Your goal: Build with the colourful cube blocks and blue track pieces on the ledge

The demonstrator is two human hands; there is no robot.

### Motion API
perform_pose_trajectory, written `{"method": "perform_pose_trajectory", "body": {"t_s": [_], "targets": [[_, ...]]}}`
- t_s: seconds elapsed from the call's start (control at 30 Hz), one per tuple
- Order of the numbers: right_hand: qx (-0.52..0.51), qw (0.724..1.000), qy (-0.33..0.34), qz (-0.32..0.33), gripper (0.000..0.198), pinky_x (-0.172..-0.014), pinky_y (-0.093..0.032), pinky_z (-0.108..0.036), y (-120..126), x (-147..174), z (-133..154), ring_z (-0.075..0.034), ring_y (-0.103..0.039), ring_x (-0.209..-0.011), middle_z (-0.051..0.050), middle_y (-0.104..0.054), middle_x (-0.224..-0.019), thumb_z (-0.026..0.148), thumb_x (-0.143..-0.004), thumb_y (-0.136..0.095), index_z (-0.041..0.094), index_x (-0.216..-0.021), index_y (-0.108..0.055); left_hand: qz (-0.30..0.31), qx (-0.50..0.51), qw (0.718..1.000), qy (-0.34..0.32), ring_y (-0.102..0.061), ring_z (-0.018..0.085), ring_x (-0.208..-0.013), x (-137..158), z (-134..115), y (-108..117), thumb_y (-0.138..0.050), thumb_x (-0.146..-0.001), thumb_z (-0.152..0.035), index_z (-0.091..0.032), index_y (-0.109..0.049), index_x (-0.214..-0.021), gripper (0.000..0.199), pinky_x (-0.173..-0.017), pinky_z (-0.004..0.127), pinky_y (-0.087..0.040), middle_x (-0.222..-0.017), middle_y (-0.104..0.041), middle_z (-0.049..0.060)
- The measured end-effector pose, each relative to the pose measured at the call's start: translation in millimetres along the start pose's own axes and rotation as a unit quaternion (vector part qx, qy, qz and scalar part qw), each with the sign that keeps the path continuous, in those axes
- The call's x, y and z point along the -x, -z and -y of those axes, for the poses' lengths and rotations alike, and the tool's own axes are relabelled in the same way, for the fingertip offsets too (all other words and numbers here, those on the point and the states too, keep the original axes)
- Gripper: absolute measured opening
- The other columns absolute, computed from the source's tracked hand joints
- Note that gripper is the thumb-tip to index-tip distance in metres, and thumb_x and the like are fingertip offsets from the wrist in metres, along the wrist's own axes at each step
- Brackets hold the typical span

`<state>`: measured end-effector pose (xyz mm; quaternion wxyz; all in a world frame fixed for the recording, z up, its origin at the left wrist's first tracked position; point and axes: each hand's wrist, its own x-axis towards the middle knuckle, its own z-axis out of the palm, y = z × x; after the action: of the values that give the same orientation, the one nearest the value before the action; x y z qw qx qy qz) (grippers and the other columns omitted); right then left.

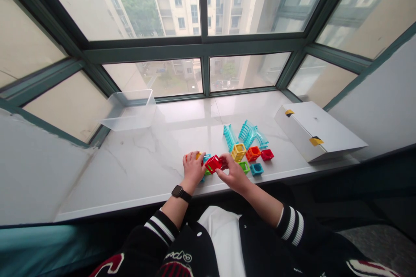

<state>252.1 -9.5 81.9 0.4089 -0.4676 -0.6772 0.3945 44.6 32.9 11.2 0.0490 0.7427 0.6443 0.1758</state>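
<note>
My right hand (pixel 232 172) grips a red hollow toy block (pixel 213 164) between thumb and fingers. Close against it, my left hand (pixel 194 167) is wrapped round a group of coloured blocks; bits of yellow, blue and green show around its fingers. How those blocks join is mostly hidden by the hand. Just right of my right hand stand a yellow block (pixel 238 152), an orange block (pixel 253 153) and a smaller red block (pixel 267 155). Nearer the front edge sit a green block (pixel 244 167) and a teal block (pixel 256 169).
Translucent blue track pieces (pixel 248 133) lie behind the loose blocks. A clear plastic bin (pixel 130 117) stands at the back left of the marble sill (pixel 156 151). On the right is a white box (pixel 320 130) with yellow-and-black tabs. Window frames (pixel 204 49) enclose the sill.
</note>
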Motion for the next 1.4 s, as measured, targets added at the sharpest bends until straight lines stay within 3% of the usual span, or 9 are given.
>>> {"method": "perform_pose_trajectory", "body": {"t_s": [0.13,0.23,0.37,0.47,0.53,0.73,1.0,1.13,1.4], "targets": [[-0.025,0.998,0.041,-0.030,0.056,-0.097,-0.063,-0.043,2,1,-2,-0.022,-0.074,-0.103,-0.010,-0.070,-0.123,0.027,-0.090,-0.068,0.024,-0.141,-0.048,0.000,0.036,0.999,0.024,-0.040,0.042,-0.150,3,-9,4,-0.063,-0.095,-0.031,-0.028,-0.069,-0.141,0.047,-0.127,0.067,-0.021,-0.156,-0.056,0.015],[-0.025,0.997,0.060,-0.051,0.058,-0.102,-0.062,-0.045,7,2,-4,-0.024,-0.073,-0.112,-0.012,-0.068,-0.130,0.026,-0.091,-0.067,0.024,-0.146,-0.048,-0.021,0.154,0.988,0.016,-0.045,0.036,-0.149,3,-13,16,-0.054,-0.102,-0.034,-0.026,-0.067,-0.139,0.041,-0.126,0.061,-0.031,-0.155,-0.057,0.013],[-0.019,0.994,0.079,-0.072,0.050,-0.102,-0.063,-0.045,10,1,-6,-0.025,-0.072,-0.114,-0.011,-0.068,-0.129,0.024,-0.092,-0.068,0.024,-0.140,-0.053,-0.029,0.394,0.919,0.010,-0.063,0.027,-0.131,7,-15,38,-0.042,-0.109,-0.049,-0.024,-0.066,-0.134,0.042,-0.114,0.048,-0.051,-0.137,-0.068,0.012],[-0.009,0.993,0.099,-0.070,0.048,-0.101,-0.064,-0.044,8,1,-7,-0.025,-0.072,-0.112,-0.010,-0.068,-0.127,0.022,-0.091,-0.069,0.025,-0.137,-0.056,0.003,0.500,0.865,0.034,-0.071,0.026,-0.117,14,-18,51,-0.051,-0.105,-0.058,-0.023,-0.063,-0.135,0.047,-0.101,0.044,-0.059,-0.131,-0.070,0.012],[-0.005,0.991,0.117,-0.061,0.049,-0.101,-0.063,-0.044,7,0,-6,-0.025,-0.071,-0.114,-0.009,-0.066,-0.128,0.020,-0.091,-0.070,0.027,-0.137,-0.057,0.024,0.526,0.849,0.037,-0.073,0.025,-0.107,18,-22,58,-0.061,-0.100,-0.059,-0.024,-0.062,-0.138,0.052,-0.094,0.042,-0.062,-0.129,-0.070,0.012],[0.025,0.985,0.167,-0.044,0.048,-0.103,-0.061,-0.047,5,-2,-4,-0.027,-0.065,-0.123,-0.010,-0.065,-0.129,0.017,-0.092,-0.070,0.029,-0.137,-0.058,0.034,0.508,0.860,0.034,-0.075,0.021,-0.095,23,-33,70,-0.078,-0.089,-0.045,-0.024,-0.061,-0.138,0.056,-0.089,0.042,-0.065,-0.122,-0.073,0.010],[-0.001,0.987,0.156,-0.025,0.051,-0.097,-0.065,-0.044,5,0,-6,-0.025,-0.069,-0.114,-0.010,-0.061,-0.131,0.021,-0.094,-0.071,0.029,-0.142,-0.054,-0.068,0.370,0.924,-0.066,-0.072,0.024,-0.111,27,-39,86,-0.076,-0.090,-0.027,-0.028,-0.061,-0.138,0.050,-0.094,0.041,-0.062,-0.129,-0.071,0.009],[0.018,0.989,0.146,-0.020,0.065,-0.095,-0.065,-0.045,7,1,-4,-0.023,-0.071,-0.105,-0.010,-0.060,-0.132,0.025,-0.094,-0.073,0.031,-0.153,-0.047,-0.090,0.343,0.928,-0.114,-0.069,0.026,-0.116,29,-45,99,-0.076,-0.090,-0.025,-0.028,-0.061,-0.137,0.050,-0.099,0.044,-0.060,-0.126,-0.072,0.009],[0.082,0.984,0.159,-0.021,0.068,-0.107,-0.058,-0.052,6,2,-4,-0.031,-0.063,-0.124,-0.013,-0.060,-0.132,0.030,-0.090,-0.078,0.028,-0.150,-0.049,-0.105,0.357,0.918,-0.133,-0.069,0.024,-0.103,30,-59,94,-0.081,-0.087,-0.027,-0.026,-0.066,-0.122,0.038,-0.089,0.040,-0.060,-0.116,-0.073,0.008]]}}
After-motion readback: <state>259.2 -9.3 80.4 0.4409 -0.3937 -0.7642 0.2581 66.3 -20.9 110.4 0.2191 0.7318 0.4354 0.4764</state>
